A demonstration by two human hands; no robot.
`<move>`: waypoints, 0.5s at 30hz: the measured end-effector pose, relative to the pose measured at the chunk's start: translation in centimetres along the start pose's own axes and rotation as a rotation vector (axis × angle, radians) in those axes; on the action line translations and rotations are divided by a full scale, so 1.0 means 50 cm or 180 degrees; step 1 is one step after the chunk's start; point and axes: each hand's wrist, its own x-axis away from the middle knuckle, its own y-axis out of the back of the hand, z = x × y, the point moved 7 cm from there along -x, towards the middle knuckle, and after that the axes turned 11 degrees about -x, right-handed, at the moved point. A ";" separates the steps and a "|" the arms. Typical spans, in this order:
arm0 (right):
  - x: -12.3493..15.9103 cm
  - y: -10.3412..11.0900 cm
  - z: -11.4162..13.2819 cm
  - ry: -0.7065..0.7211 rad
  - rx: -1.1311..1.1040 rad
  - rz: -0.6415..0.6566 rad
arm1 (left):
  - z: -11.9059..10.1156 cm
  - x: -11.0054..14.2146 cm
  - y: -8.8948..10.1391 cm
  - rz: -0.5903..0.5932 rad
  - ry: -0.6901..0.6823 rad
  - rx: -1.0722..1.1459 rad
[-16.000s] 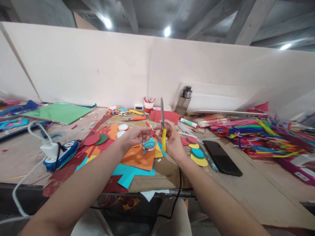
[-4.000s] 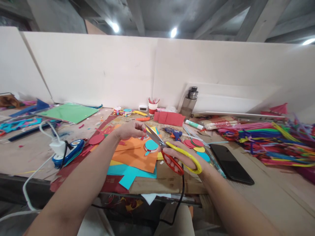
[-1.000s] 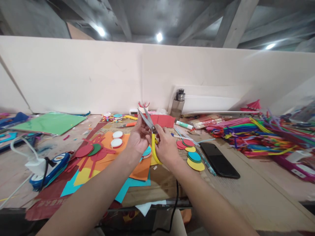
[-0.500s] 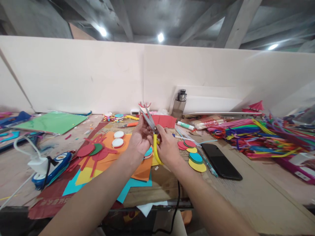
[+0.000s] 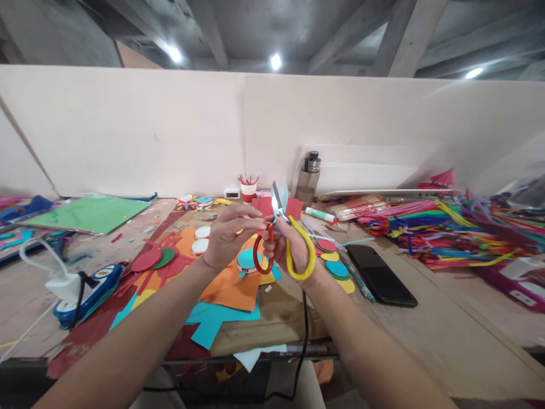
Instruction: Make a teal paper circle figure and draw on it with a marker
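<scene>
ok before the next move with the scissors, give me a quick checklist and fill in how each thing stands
1. Scissors held in the right hand: ok, it grips them by the handles, tips up.
2. Left hand away from the blades: ok, its fingertips are beside the red handle, below the blades.
3. Piece firmly in the left hand: cannot tell, a bit of red shows at the fingertips but its grip is unclear.
4. Worktop below the hands clear: not ok, orange paper and blue paper lie there.
5. Phone out of the way: ok, it lies apart, to the right.
</scene>
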 end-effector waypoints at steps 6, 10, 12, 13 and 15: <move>0.004 0.018 -0.010 0.0027 0.0537 -0.0049 | -0.032 0.027 -0.012 0.0341 -0.0707 -0.0284; 0.005 0.014 0.011 0.0371 0.0897 -0.0037 | -0.025 0.036 -0.019 0.0459 -0.0678 -0.0303; 0.008 0.007 0.029 0.0675 0.1239 0.0039 | -0.011 0.040 -0.025 0.0581 -0.0481 -0.0222; 0.009 0.005 0.038 0.0822 0.1430 0.0052 | 0.001 0.041 -0.027 0.0628 -0.0259 -0.0140; 0.011 0.005 0.052 0.1087 0.1742 -0.0002 | 0.036 0.045 -0.030 0.0681 0.0480 0.0156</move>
